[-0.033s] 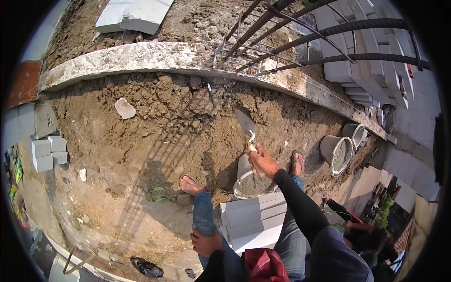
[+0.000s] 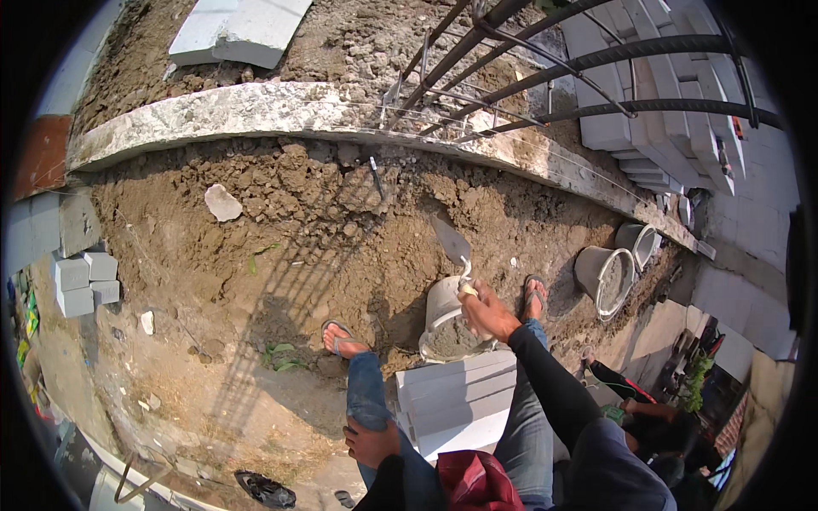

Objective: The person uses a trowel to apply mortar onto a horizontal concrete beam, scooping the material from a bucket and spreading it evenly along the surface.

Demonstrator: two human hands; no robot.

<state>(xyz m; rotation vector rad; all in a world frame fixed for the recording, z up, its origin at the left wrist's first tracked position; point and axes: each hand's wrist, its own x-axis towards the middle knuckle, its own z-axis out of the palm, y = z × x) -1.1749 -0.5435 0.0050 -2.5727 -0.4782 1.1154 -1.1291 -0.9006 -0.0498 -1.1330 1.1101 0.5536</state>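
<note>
My right hand point(image 2: 491, 313) is closed round the light handle of a trowel point(image 2: 451, 241), whose pointed metal blade reaches forward over the soil. Just below the hand stands a pale bucket point(image 2: 441, 300) holding grey mortar point(image 2: 453, 340), partly hidden by my fingers. The blade is outside the bucket, beyond its far rim. On my bent left knee lies my left hand point(image 2: 372, 442), fingers spread over the jeans and holding nothing. Between my legs sits a stack of light grey blocks point(image 2: 456, 399), next to the bucket.
Two more buckets, one with mortar point(image 2: 607, 281) and one behind it point(image 2: 637, 243), stand at the right. A concrete beam point(image 2: 247, 112) crosses the far side, with a rebar cage point(image 2: 562, 72) jutting over it. Another person point(image 2: 652, 417) is at lower right.
My right hand and the trowel have moved slightly nearer to me and to the right. The left hand stays on the knee. The whole view has shifted a little.
</note>
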